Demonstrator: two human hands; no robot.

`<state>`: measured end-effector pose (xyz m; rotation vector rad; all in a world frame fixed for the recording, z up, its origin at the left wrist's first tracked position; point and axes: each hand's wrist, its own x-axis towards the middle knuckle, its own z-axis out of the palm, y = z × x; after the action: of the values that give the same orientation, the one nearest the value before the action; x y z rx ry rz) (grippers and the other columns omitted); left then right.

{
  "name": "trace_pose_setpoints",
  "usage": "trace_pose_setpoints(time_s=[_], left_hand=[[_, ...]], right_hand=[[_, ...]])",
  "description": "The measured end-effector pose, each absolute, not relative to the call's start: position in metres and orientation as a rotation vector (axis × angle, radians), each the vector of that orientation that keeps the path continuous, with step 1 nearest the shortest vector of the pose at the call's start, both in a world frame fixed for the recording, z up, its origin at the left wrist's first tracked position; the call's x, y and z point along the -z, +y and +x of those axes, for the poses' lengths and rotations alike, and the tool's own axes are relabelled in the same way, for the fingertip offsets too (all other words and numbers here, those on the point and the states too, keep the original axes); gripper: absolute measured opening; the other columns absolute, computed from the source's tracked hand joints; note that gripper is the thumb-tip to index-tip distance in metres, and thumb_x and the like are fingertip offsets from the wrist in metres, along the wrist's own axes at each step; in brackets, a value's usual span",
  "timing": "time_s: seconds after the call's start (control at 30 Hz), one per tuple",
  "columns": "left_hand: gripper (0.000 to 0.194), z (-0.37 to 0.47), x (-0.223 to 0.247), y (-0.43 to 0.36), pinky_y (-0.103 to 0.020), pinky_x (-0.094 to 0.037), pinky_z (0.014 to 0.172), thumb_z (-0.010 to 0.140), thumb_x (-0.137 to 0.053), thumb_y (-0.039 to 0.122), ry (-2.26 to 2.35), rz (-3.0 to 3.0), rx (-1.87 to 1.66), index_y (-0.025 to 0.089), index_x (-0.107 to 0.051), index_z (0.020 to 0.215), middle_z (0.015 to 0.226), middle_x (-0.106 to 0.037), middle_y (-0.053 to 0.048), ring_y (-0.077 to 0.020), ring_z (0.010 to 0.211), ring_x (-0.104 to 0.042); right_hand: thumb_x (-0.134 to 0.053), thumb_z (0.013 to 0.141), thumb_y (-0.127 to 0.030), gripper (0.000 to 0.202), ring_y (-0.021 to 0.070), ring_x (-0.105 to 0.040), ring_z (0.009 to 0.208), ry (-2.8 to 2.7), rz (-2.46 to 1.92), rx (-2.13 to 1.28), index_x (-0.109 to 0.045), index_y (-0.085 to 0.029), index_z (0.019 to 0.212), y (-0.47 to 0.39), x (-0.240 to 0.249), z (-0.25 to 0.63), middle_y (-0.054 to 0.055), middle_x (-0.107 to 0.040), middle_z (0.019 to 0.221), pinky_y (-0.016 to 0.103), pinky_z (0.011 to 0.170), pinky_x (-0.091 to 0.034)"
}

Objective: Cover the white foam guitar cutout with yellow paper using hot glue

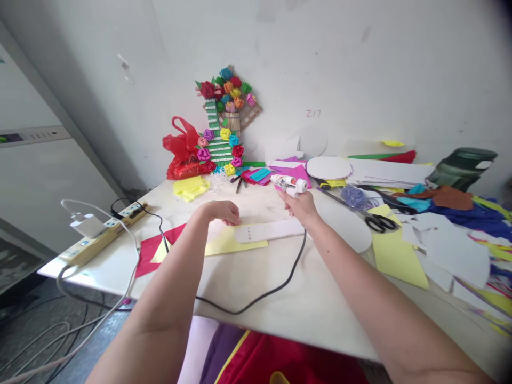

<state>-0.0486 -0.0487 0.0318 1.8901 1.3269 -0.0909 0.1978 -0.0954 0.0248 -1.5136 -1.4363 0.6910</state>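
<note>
My right hand is wrapped round the grip of a white hot glue gun, whose nozzle points left above the table. A black cord drops from it and curves across the table's front. My left hand is closed, fingers curled, over the back edge of a yellow paper sheet; whatever its fingertips hold is hidden. On that sheet lies a long white strip with several small dots at its rounded left end. The strip's right end reaches below my right hand. Red paper sticks out at the left.
A power strip with a white charger lies at the left edge. Paper flowers and a red bag stand against the wall. At the right are scissors, purple yarn, a green bottle and paper scraps.
</note>
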Motion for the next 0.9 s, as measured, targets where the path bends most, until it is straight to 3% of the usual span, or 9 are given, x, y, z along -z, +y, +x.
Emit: trace_pose_setpoints(time_s=[0.27, 0.47, 0.7, 0.9], left_hand=[[0.045, -0.041, -0.036, -0.047, -0.028, -0.046, 0.07, 0.051, -0.073, 0.044, 1.359, 1.917, 0.198, 0.023, -0.061, 0.09, 0.083, -0.064, -0.001, -0.0181, 0.077, -0.059], [0.034, -0.037, -0.042, -0.052, -0.027, -0.042, 0.069, 0.048, -0.075, 0.045, 1.225, 1.977, 0.329, 0.019, -0.065, 0.068, 0.071, -0.066, 0.0, -0.019, 0.073, -0.057], [0.028, -0.05, -0.054, -0.061, -0.023, -0.041, 0.057, 0.048, -0.076, 0.037, 1.142, 1.71, -0.126, 0.018, -0.062, 0.064, 0.065, -0.064, 0.0, -0.0164, 0.061, -0.058], [0.028, -0.061, -0.06, -0.052, -0.019, -0.038, 0.052, 0.047, -0.077, 0.031, 1.191, 1.768, -0.653, 0.018, -0.061, 0.065, 0.059, -0.059, 0.004, -0.0124, 0.057, -0.056]], right_hand=[[-0.05, 0.076, -0.045, 0.029, 0.0073, -0.042, 0.037, -1.382, -1.451, -0.695, -0.054, -0.016, 0.073, -0.093, -0.024, 0.201, 0.0, -0.053, 0.053, 0.019, 0.038, -0.039], [-0.062, 0.066, -0.041, 0.028, 0.0055, -0.036, 0.029, -1.178, -1.262, -0.785, -0.052, -0.016, 0.06, -0.09, -0.023, 0.201, -0.004, -0.047, 0.041, 0.019, 0.03, -0.031], [-0.066, 0.063, -0.041, 0.032, 0.0047, -0.036, 0.027, -1.124, -1.004, -0.805, -0.049, -0.016, 0.054, -0.095, -0.033, 0.207, -0.005, -0.047, 0.039, 0.019, 0.028, -0.029], [-0.064, 0.067, -0.042, 0.028, 0.0062, -0.037, 0.03, -1.278, -0.879, -0.636, -0.054, -0.016, 0.062, -0.107, -0.046, 0.214, -0.005, -0.047, 0.041, 0.02, 0.03, -0.028]])
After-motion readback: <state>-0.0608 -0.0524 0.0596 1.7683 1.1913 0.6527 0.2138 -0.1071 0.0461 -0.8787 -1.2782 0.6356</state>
